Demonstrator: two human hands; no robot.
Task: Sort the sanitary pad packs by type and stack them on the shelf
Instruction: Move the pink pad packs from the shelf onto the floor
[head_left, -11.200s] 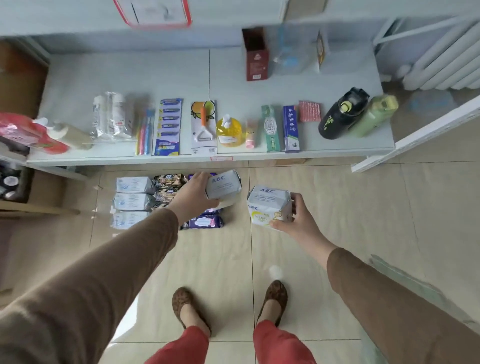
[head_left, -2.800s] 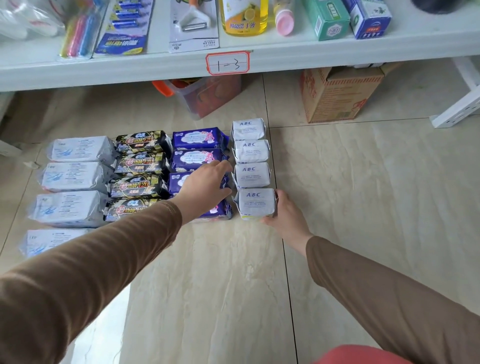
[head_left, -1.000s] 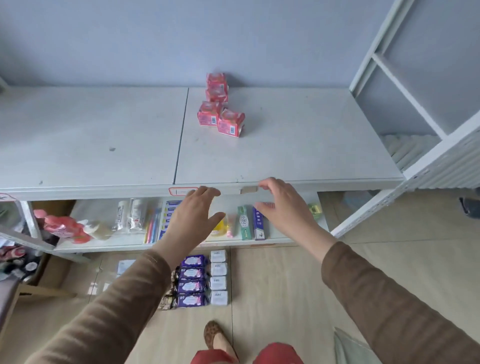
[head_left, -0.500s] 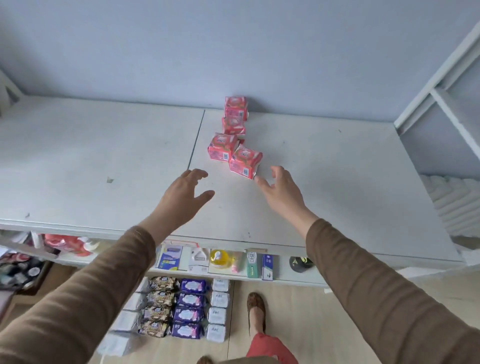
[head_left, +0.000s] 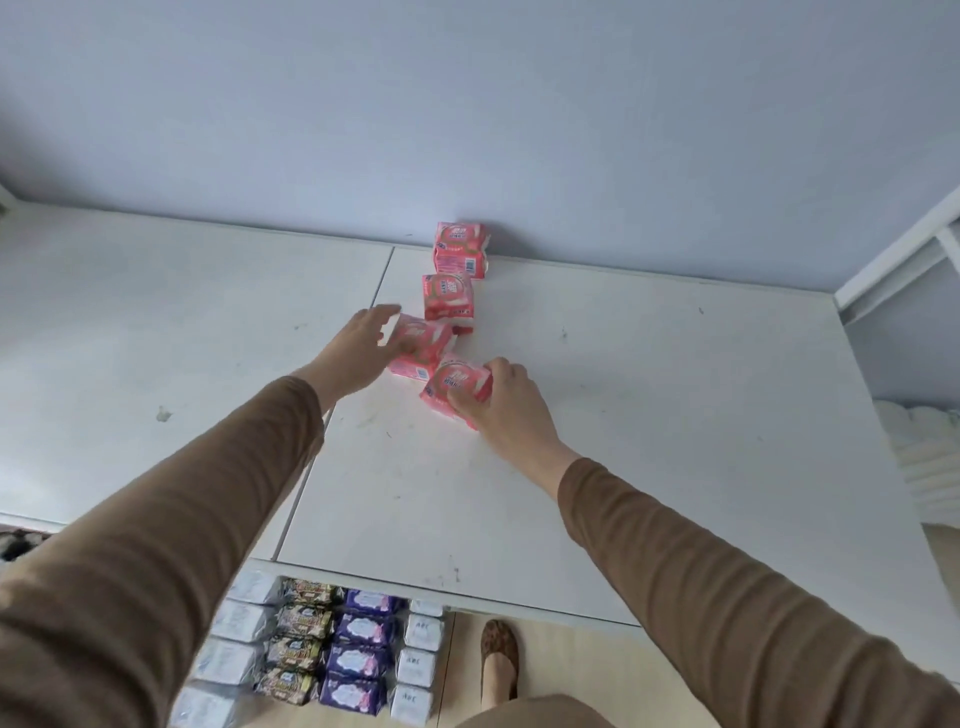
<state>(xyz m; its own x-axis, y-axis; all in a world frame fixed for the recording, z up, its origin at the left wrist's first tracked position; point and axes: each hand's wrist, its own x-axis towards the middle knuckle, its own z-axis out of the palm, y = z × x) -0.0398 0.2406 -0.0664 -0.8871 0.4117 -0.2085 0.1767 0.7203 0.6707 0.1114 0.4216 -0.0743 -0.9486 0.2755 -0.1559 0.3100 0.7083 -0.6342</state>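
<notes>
Several pink pad packs lie in a line on the white top shelf (head_left: 649, 441). My right hand (head_left: 501, 402) is closed around the nearest pink pack (head_left: 453, 384), which is tilted. My left hand (head_left: 358, 351) wraps its fingers over the left side of the second pink pack (head_left: 423, 345). A third pink pack (head_left: 448, 296) lies behind them, and a fourth pink pack (head_left: 461, 250) stands against the wall. On the floor below, sorted columns show: pale blue packs (head_left: 234, 654), dark patterned packs (head_left: 298, 644), purple packs (head_left: 361, 654) and white ABC packs (head_left: 418, 660).
The grey wall (head_left: 467, 104) closes off the back of the shelf. A white shelf frame (head_left: 893, 260) rises at the right. My foot in a brown shoe (head_left: 500, 660) stands on the tiled floor beside the ABC packs.
Both hands have reached forward across the top shelf. From being open and empty, the right hand has closed on the nearest pink pack and the left hand has come onto the second one.
</notes>
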